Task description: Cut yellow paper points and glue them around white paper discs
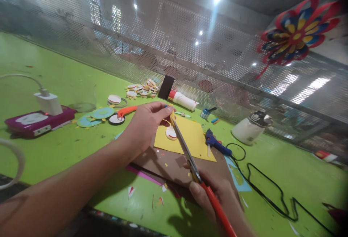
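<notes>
The left forearm ran up diagonally from the lower left corner, the wrist slightly bent, so that the left hand (148,123) hung over the far left part of a yellow sheet (194,132); its thumb and fingertips were pinched together on a small yellow piece (172,114). The right hand (210,186) came in from the lower right, below and nearer than the other; it was closed round the scissors (185,148), the thumb lying along the near side of the handles, the blades pointing up and to the left; the two hands stood apart, joined only by the tool's reach.

The yellow piece was narrow and plain, mostly covered by the fingers; it was held above the sheet, with the blade tips at its lower end, though whether they touched it could not be told. The scissors had long grey blades, lying close together, and orange-red handles; beneath the left fingertips, on the sheet, lay a round white piece (171,133) with a red band; the sheet itself rested flat on a brown board (160,170).
</notes>
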{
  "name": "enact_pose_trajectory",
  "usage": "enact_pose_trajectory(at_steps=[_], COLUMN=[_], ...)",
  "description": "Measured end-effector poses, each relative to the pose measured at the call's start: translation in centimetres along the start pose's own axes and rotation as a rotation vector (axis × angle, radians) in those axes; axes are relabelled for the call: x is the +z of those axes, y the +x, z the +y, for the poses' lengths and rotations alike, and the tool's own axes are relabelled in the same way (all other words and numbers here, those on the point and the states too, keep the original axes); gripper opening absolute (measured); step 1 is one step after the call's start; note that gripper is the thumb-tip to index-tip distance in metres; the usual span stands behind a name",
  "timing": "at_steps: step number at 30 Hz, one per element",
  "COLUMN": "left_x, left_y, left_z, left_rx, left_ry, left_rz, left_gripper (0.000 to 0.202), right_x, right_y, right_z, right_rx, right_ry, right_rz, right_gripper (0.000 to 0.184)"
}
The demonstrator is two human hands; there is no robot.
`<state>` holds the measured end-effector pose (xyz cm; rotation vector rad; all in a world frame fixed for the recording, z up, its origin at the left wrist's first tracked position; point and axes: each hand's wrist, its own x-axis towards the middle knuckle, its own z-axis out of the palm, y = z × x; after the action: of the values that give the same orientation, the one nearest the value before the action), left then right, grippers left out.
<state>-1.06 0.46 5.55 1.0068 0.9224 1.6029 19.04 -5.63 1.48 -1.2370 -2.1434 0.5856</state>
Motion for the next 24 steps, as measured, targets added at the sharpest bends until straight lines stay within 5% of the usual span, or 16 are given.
enact_pose_trajectory(at_steps=[10,24], left_x=[-0.6,0.1], left_y=[0.7,-0.1], left_z=[-0.7,0.2], left_rx=[0.142,0.100], left_ry=[-0.061,-0.044], left_rz=[0.063,0.114], left_gripper=[0.021,0.013], right_x=[-0.1,0.2], right_y=[0.0,-0.1], right_z=[0.3,0.2], right_rx=[-0.028,0.050], right_ry=[-0.076,-0.027], right_rz=[-0.053,0.050], right_gripper=[0.043,0.051])
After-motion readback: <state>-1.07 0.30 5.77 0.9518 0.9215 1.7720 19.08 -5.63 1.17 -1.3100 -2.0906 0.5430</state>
